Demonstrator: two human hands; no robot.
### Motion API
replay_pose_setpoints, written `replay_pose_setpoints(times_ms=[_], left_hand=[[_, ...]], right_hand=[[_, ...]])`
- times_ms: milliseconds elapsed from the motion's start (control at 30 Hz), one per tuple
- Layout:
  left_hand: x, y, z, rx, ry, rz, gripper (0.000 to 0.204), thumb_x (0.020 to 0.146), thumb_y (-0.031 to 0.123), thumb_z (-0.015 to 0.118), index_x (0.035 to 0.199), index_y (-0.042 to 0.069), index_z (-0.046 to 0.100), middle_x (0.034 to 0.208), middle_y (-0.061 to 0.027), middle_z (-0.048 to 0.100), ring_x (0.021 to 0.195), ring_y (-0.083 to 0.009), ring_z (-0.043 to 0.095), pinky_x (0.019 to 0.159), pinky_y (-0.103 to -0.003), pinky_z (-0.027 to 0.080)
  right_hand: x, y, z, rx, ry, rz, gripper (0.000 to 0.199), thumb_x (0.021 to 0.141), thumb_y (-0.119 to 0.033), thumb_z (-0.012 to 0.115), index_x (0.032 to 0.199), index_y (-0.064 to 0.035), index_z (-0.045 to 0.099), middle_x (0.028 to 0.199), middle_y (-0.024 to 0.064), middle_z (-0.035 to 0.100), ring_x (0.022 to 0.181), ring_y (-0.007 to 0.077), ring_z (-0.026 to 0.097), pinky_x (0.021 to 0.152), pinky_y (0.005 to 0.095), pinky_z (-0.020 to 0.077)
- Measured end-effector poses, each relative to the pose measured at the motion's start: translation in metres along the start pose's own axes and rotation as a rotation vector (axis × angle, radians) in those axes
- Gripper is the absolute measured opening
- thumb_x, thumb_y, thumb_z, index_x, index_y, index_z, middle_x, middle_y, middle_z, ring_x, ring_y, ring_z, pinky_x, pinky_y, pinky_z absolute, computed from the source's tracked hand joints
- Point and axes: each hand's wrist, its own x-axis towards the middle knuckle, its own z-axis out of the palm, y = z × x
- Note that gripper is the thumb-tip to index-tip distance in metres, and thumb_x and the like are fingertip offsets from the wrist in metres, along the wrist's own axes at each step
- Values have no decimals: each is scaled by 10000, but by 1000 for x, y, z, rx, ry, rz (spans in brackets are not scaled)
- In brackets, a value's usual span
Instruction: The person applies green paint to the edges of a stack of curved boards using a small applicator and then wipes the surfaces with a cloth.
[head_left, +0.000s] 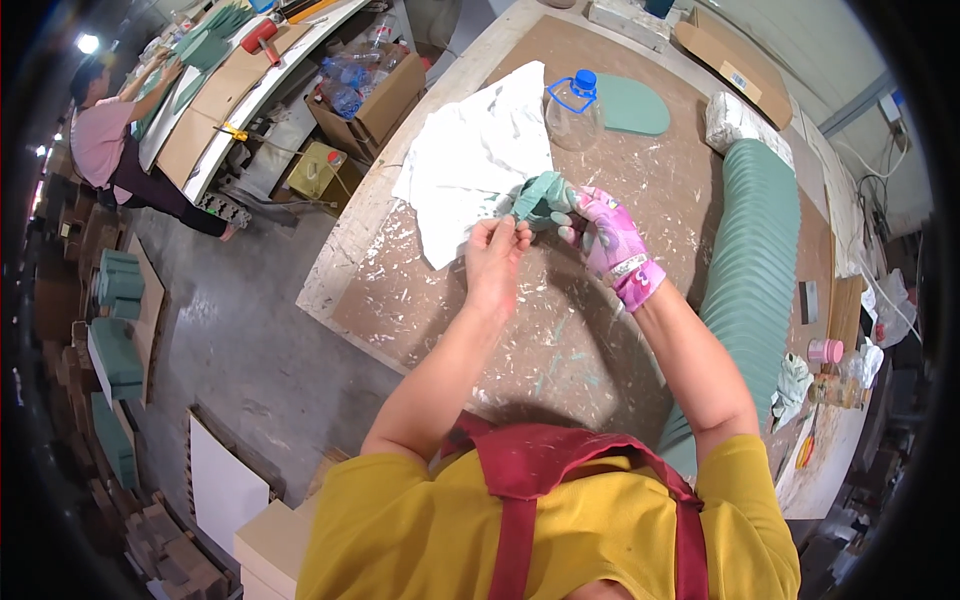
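Over the far middle of the worktable (430,345), both my hands are on a crumpled, folded green piece (541,194); I cannot make out whether it is cloth or thin sheet. My left hand (496,255), bare, pinches its lower left edge between the fingertips. My right hand (608,240), in a pink patterned glove with stained fingertips, grips its right side. A white cloth (475,150) lies spread just beyond my left hand. Past the right hand stand a clear jug with a blue cap (575,115) and a flat green rounded sheet (634,106).
A long row of overlapped green sheets (752,265) runs along the table's right side. Nearby are a pink-lidded jar (825,351), a crumpled rag (791,388) and a cardboard box (735,65). At far left a person (110,140) works at another bench with a red tool (262,42).
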Motion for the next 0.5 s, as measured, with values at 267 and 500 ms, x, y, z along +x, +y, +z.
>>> replay_pose_setpoints(times_ms=[267, 500], left_hand=[[13, 24, -2, 776, -3, 481, 130, 920, 84, 609, 857, -3, 534, 719, -48, 644, 645, -84, 576, 581, -267, 463], [-1, 35, 6, 1042, -106, 556, 94, 891, 42, 630, 862, -6, 555, 704, -53, 633, 633, -93, 585, 565, -271, 447]], right_hand=[[4, -20, 2, -899, 81, -572, 382, 861, -224, 685, 1130, 25, 575, 977, 136, 672, 855, 180, 637, 768, 318, 508], [8, -11, 26, -1362, 69, -770, 301, 869, -202, 644, 1111, -27, 601, 1019, 181, 644, 950, 353, 638, 808, 411, 510]])
